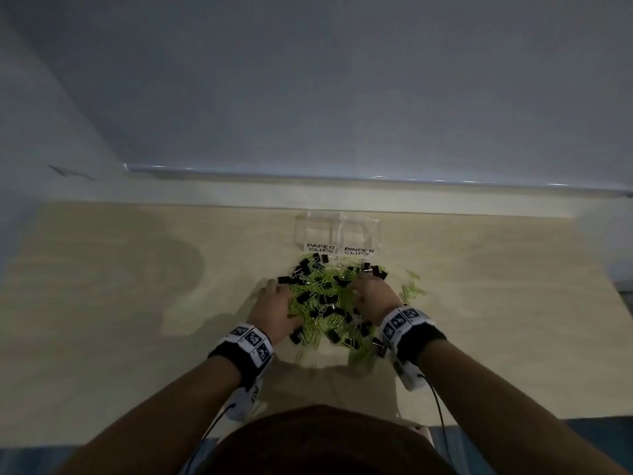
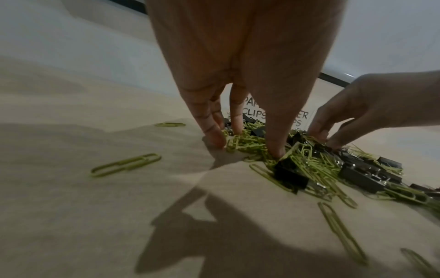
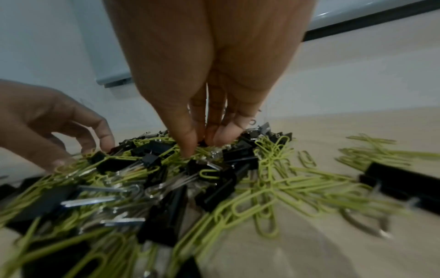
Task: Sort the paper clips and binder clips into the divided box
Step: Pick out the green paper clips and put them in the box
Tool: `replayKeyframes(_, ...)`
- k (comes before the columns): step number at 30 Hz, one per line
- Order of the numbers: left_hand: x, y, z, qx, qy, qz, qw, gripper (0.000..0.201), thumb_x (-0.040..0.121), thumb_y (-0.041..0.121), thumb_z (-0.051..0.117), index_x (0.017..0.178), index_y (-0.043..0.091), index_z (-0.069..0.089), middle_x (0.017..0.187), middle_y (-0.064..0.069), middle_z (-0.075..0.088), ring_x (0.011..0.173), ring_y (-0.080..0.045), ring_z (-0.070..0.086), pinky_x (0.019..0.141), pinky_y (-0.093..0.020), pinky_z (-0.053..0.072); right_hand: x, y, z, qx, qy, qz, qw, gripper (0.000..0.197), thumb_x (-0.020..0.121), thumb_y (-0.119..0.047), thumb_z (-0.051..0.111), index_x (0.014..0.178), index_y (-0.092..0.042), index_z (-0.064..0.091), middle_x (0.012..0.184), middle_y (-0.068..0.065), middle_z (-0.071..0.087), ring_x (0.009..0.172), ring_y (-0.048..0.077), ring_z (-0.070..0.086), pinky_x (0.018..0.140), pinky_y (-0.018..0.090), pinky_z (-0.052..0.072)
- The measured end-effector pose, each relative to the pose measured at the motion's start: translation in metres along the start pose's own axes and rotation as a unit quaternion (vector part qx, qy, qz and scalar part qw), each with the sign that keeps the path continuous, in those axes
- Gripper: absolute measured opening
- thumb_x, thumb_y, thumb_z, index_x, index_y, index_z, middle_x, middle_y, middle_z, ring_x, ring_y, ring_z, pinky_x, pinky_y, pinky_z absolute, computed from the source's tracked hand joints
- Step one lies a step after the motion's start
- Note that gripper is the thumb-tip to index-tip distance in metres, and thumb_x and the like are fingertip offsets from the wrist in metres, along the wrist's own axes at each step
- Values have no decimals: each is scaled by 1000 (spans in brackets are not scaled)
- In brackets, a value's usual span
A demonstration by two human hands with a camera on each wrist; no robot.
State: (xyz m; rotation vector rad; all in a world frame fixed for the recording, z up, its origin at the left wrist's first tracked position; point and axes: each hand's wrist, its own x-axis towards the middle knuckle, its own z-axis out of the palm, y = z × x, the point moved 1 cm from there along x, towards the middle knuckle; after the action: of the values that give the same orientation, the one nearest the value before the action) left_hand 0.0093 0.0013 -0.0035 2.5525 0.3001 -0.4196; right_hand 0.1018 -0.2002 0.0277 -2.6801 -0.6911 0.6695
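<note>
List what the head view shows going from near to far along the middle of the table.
Mixed heap of lime-green wire paper clips and black binder clips → white "PAPER CLIPS" label → clear plastic divided box → far edge of the light wooden table.

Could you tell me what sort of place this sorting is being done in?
Probably an office or a plain indoor workroom, at a desk. A light wood-grain tabletop stands against a bare pale wall, and on it lie a mixed clip pile and a clear divided box hand-labelled for stationery.
</note>
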Motion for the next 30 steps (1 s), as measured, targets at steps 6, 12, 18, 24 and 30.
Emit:
replayKeyframes(6, 8, 12, 0, -10, -17, -23, 1000, 51, 68, 36, 79, 105, 11, 54, 122, -7, 42, 106, -24, 48, 92, -38, 46, 15, -12, 8, -4, -27, 23, 999, 43, 80, -24, 69, 120, -13, 56, 121, 1, 44, 110, 20, 47, 101, 34, 44)
replayKeyframes(12, 14, 8, -2, -74, 6, -18, 997, 21, 73, 21, 76, 87, 11, 64, 102, -7, 61, 95, -20, 55, 82, -31, 45, 13, -9, 16, 42, 0, 19, 999, 22, 84, -6, 62, 104, -15, 63, 114, -2, 50, 100, 16, 55, 96, 27, 46)
replayKeyframes(18, 9, -5, -9, -113, -4, -25, 993, 15, 72, 2, 69, 71, 15, 61, 79, -1, 61, 75, -17, 58, 70, -24, 45, 1, 8, 15, 117, 38, 66, 990, 5, 79, -13, 70, 82, -15, 66, 88, -7, 60, 79, 10, 57, 85, 27, 53)
replayKeyframes(24, 2, -14, -30, -188, -48, -17, 981, 21, 75, 3, 70, 67, 21, 63, 72, 4, 65, 66, -10, 61, 62, -16, 47, -12, 22, -3, 380, 40, 137, 914, 12, 71, -5, 77, 75, -14, 71, 78, 1, 73, 73, 18, 69, 69, 27, 57)
replayKeyframes(30, 18, 20, -69, -291, -30, 8, 956, 3, 81, 7, 66, 83, 4, 67, 75, 1, 68, 62, -10, 64, 60, -19, 53, 8, 4, -41, 420, 70, 114, 898, 5, 74, -6, 74, 77, -8, 71, 77, 6, 72, 70, 18, 68, 63, 23, 57)
